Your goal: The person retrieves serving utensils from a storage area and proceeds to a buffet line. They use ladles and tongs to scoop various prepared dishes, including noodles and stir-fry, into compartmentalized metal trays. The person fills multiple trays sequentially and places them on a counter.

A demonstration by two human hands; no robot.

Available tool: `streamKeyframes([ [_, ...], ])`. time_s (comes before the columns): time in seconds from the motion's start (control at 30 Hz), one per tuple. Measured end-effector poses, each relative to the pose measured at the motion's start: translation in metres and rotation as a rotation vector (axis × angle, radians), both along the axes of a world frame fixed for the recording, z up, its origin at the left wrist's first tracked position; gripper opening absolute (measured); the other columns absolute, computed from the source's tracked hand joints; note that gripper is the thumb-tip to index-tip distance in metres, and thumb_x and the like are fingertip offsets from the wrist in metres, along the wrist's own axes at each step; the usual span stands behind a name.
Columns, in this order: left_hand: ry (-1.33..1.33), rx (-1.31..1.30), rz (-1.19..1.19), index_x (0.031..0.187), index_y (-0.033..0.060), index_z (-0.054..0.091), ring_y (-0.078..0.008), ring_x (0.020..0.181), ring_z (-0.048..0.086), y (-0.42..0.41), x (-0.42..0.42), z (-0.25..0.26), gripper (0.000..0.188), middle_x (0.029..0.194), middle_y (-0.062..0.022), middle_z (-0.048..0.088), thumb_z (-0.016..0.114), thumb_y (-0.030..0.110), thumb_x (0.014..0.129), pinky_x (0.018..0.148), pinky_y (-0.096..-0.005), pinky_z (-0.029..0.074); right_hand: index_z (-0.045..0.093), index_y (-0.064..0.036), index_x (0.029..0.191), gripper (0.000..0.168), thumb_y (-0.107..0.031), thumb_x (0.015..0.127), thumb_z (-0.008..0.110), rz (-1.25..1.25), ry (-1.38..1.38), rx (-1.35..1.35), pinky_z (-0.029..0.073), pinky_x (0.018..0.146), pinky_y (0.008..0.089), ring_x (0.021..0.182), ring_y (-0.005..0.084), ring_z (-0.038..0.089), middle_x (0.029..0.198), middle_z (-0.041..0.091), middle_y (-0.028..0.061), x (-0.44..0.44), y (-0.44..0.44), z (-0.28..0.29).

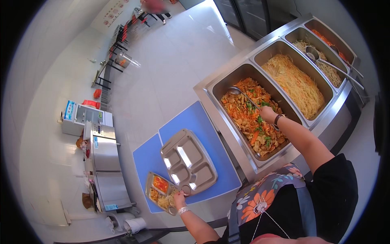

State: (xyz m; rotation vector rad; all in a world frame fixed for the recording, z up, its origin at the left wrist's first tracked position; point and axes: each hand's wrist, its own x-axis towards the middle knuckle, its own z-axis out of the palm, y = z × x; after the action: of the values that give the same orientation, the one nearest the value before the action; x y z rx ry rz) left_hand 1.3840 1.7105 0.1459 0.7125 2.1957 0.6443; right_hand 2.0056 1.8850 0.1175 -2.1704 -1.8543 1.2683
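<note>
My right hand (pixel 268 115) is closed around the handle of a metal ladle (pixel 234 90), whose bowl rests on the meat and shredded carrot dish (pixel 253 134) in the nearest steam-table pan. Down on the blue tabletop, my left hand (pixel 179 198) touches the near edge of a compartment tray of food (pixel 160 193), its fingers partly hidden by the tray's rim, so its grip is unclear. That tray holds a red-and-yellow dish, noodles and other portions. Beside it lies a bare steel compartment tray (pixel 187 161), possibly the top of a stack.
Further pans hold yellow noodles (pixel 294 85), pale noodles with a ladle (pixel 312 53) and a reddish dish (pixel 323 38). Steel refrigerated cabinets (pixel 106 158) and a white bucket (pixel 134 225) stand at the left. A person (pixel 154 6) is far off near the tables.
</note>
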Motion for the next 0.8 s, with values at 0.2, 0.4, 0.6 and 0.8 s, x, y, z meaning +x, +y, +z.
streamKeyframes([
  [0.2,-0.495,0.207,0.130,0.078,0.0059,0.053,-0.0127,0.063,0.051,-0.011,0.019,0.047,0.011,0.071,-0.0023,0.054,0.057,0.015,0.082,0.055,-0.0258,0.044,0.057,0.005,0.081,0.017,-0.007,0.086,0.046,0.115,-0.188,0.077,0.040,0.041,0.0325,0.048,0.0193,0.045,0.074,0.052,0.0157,-0.034,0.009,-0.024],
  [0.4,-0.695,0.260,0.041,0.092,0.0057,0.052,-0.0139,0.075,0.057,-0.011,0.024,0.061,0.010,0.085,-0.0033,0.058,0.052,0.005,0.082,0.061,-0.0264,0.049,0.057,0.008,0.085,0.019,-0.007,0.085,0.045,-0.236,0.017,-0.002,0.047,0.054,0.0362,0.067,0.0255,0.055,0.070,0.055,0.0160,-0.072,0.010,0.017],
  [0.6,-0.675,0.391,-0.039,0.102,0.0043,0.050,-0.0108,0.073,0.054,0.002,0.072,0.078,0.024,0.085,-0.0026,0.057,0.055,0.001,0.078,0.064,-0.0240,0.045,0.055,0.003,0.080,0.014,-0.009,0.083,0.047,0.218,-0.055,0.098,0.045,0.051,0.0409,0.060,0.0303,0.056,0.070,0.056,0.0190,-0.010,-0.035,0.018],
  [0.8,-0.654,0.706,0.084,0.111,0.0017,0.046,-0.0163,0.087,0.056,-0.007,0.095,0.079,0.033,0.099,-0.0088,0.056,0.051,-0.001,0.078,0.078,-0.0289,0.046,0.056,0.002,0.082,0.014,-0.008,0.081,0.047,-0.010,-0.064,0.095,0.047,0.056,0.0413,0.067,0.0333,0.057,0.070,0.058,0.0199,-0.039,-0.037,0.044],
])
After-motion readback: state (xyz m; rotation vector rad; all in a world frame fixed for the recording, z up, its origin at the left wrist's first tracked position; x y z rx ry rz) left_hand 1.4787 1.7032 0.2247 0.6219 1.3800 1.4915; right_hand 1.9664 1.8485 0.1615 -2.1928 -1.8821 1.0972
